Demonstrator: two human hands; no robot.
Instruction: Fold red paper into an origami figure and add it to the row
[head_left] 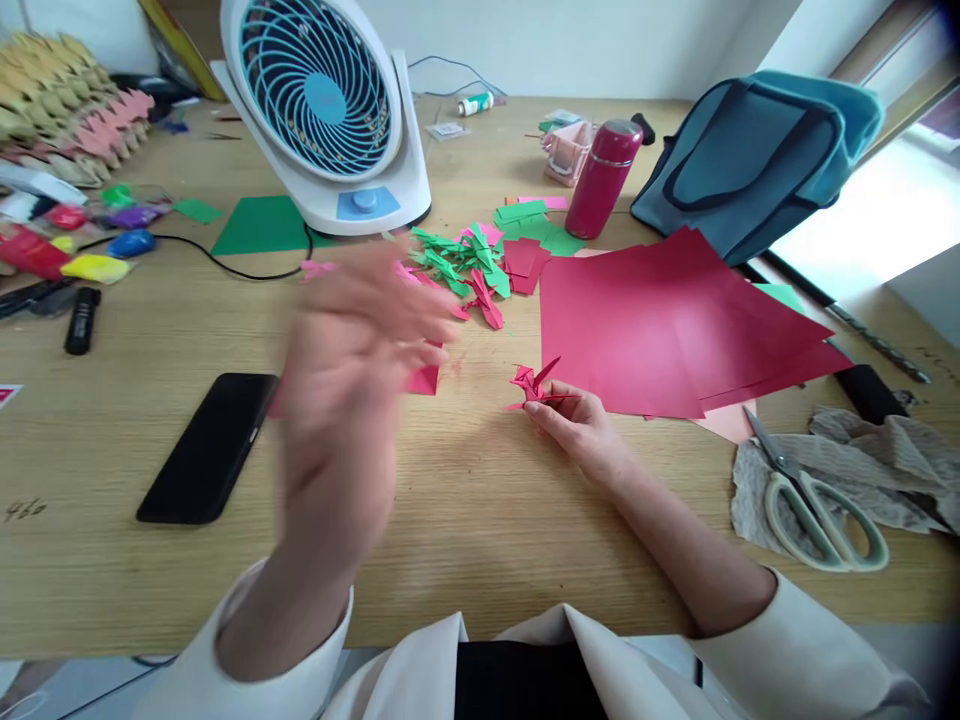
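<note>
My right hand [577, 428] rests on the wooden table and pinches a small folded red paper crane [534, 385] by its lower edge. My left hand [352, 365] is raised above the table to the left, smeared by motion, with its fingers spread and nothing in it. Behind it lies a small folded red paper piece [424, 380]. A pile of folded green and red paper cranes [465, 265] sits farther back. A stack of red paper sheets [667, 320] lies just right of the crane.
A white and blue desk fan [326, 110] stands at the back. A black phone [210, 445] lies to the left, and scissors [814, 505] on a grey cloth [892, 470] to the right. A red bottle [601, 178] and blue bag [757, 150] stand behind.
</note>
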